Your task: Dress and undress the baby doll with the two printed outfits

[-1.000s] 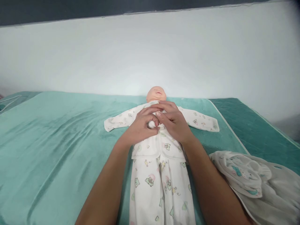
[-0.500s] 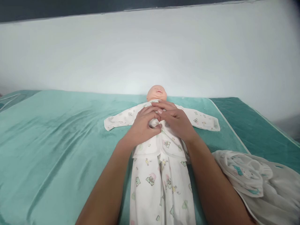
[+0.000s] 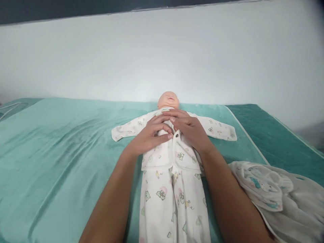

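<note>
A baby doll [image 3: 168, 100] lies on its back with its arms stretched out sideways. It wears a white baby shirt [image 3: 186, 157] printed with small bears and matching baby pants [image 3: 158, 209]. Over the chest, my left hand [image 3: 154, 131] has bent fingers and its thumb by the shirt's front edge, closed on the cloth. My right hand [image 3: 188, 126] lies against it, thumb and fingers closed on the shirt's other side. A small dark hole shows in the front edge just below the fingers. The fingertips partly hide the cloth between them.
Under the doll is a light green blanket [image 3: 63, 152], wrinkled at the left. A darker green cover [image 3: 273, 128] shows at the right. White folded baby clothes [image 3: 291, 199] lie beside my right forearm. A pale wall [image 3: 162, 54] rises behind the doll.
My left thumb has shifted up and straightened along the shirt's front edge. The edge with the small hole now shows between the hands. The doll stays in place.
</note>
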Demonstrator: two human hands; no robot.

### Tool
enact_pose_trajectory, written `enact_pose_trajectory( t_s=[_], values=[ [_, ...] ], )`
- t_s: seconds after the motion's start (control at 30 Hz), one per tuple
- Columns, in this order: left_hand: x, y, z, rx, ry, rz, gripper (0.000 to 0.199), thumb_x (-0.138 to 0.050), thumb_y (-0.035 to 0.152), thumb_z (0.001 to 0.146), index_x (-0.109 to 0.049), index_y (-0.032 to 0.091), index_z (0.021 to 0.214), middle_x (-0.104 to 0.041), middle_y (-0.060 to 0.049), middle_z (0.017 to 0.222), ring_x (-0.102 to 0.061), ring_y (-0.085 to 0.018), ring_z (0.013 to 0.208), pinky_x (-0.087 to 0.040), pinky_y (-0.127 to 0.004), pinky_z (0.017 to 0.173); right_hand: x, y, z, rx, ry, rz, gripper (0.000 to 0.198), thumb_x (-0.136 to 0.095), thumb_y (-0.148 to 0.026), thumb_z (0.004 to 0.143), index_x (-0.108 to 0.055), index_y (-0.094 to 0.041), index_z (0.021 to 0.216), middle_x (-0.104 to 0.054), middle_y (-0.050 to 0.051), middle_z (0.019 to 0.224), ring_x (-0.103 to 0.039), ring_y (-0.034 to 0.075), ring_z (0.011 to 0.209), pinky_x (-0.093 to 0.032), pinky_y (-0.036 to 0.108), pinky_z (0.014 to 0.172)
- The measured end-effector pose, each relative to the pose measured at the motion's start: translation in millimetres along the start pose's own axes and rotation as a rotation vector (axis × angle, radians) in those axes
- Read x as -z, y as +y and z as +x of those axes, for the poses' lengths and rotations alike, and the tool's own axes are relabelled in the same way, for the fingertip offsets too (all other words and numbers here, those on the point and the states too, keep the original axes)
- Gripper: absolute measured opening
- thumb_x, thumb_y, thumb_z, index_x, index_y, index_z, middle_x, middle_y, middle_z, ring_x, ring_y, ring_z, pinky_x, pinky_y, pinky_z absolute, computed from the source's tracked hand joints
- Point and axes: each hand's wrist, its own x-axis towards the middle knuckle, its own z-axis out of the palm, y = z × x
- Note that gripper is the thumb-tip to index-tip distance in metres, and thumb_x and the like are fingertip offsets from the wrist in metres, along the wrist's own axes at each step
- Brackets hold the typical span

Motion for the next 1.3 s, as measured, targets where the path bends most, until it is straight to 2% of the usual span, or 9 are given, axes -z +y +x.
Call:
enact_pose_trajectory(
  t_s=[0.23,0.43,0.5,0.67,0.8,0.9,1.07,1.17,1.3],
  values=[
    [-5,-1,-2,0.127,0.195,-0.219,0.02,-0.061,0.033,0.09,-0.054,0.021,0.076,-0.055,-0.006,0.143,-0.046,-0.026,0.137,-0.037,-0.044,0.11,-4,-1,0,-0.181,0.347,0.132,0.023,-0.059,-0.032,0.084,-0.07,-0.021,0.068,-0.073,0.001,0.095,-0.064,0.021,0.097,-0.047,0.036,0.091],
    [-9,-17,4,0.242,0.612,-0.332,0.025,-0.061,0.037,0.088,-0.045,0.02,0.077,-0.061,-0.007,0.132,-0.063,-0.022,0.115,-0.045,-0.04,0.103,12,7,6,-0.31,0.814,0.139,0.028,-0.057,-0.037,0.081,-0.06,-0.02,0.059,-0.072,0.004,0.084,-0.064,0.02,0.088,-0.049,0.033,0.083],
    [-10,-20,4,0.276,0.641,-0.309,0.022,-0.061,0.038,0.087,-0.047,0.021,0.082,-0.061,-0.006,0.132,-0.064,-0.021,0.111,-0.046,-0.039,0.099,18,12,7,-0.364,0.9,0.07,0.026,-0.056,-0.037,0.081,-0.062,-0.019,0.064,-0.072,0.005,0.084,-0.064,0.02,0.089,-0.049,0.034,0.085],
    [-13,-14,2,0.286,0.448,-0.093,0.022,-0.066,0.037,0.082,-0.053,0.024,0.095,-0.059,-0.005,0.135,-0.057,-0.023,0.12,-0.044,-0.038,0.099,16,28,8,-0.357,0.646,-0.006,0.015,-0.068,-0.031,0.071,-0.065,-0.019,0.08,-0.073,0.005,0.101,-0.066,0.021,0.098,-0.049,0.038,0.095],
    [-19,-11,4,0.238,0.427,0.057,0.013,-0.061,0.031,0.084,-0.051,0.023,0.087,-0.062,-0.003,0.124,-0.055,-0.021,0.119,-0.042,-0.035,0.1,11,37,8,-0.25,0.492,-0.076,0.029,-0.061,-0.016,0.065,-0.066,-0.02,0.094,-0.072,0.007,0.111,-0.065,0.022,0.109,-0.046,0.041,0.103],
    [-15,-13,5,0.286,0.527,0.085,0.014,-0.056,0.028,0.086,-0.048,0.022,0.076,-0.065,0.0,0.102,-0.059,-0.017,0.099,-0.044,-0.031,0.09,15,38,5,-0.201,0.429,-0.096,0.039,-0.051,-0.009,0.061,-0.067,-0.019,0.095,-0.073,0.007,0.111,-0.066,0.022,0.11,-0.046,0.04,0.105],
    [18,-34,-8,0.652,0.852,0.315,0.015,-0.053,0.017,0.078,-0.042,0.023,0.071,-0.048,0.003,0.067,-0.049,-0.016,0.067,-0.038,-0.03,0.064,35,38,-1,-0.23,0.516,-0.345,0.047,-0.04,-0.005,0.054,-0.07,-0.02,0.087,-0.075,0.005,0.107,-0.066,0.024,0.11,-0.046,0.043,0.104],
    [31,-51,-16,0.711,0.904,0.399,0.017,-0.049,0.01,0.075,-0.048,0.024,0.083,-0.059,0.0,0.081,-0.057,-0.02,0.075,-0.043,-0.034,0.068,43,41,-2,-0.261,0.614,-0.487,0.044,-0.043,-0.006,0.06,-0.071,-0.02,0.091,-0.074,0.006,0.109,-0.065,0.025,0.111,-0.046,0.045,0.103],
    [20,-61,-11,0.41,0.781,0.54,0.027,-0.048,0.012,0.083,-0.059,0.024,0.104,-0.065,-0.006,0.116,-0.057,-0.024,0.114,-0.044,-0.04,0.097,33,45,0,-0.248,0.443,-0.532,0.036,-0.051,-0.015,0.075,-0.072,-0.021,0.104,-0.071,0.006,0.123,-0.061,0.027,0.119,-0.043,0.046,0.108]
  ],
)
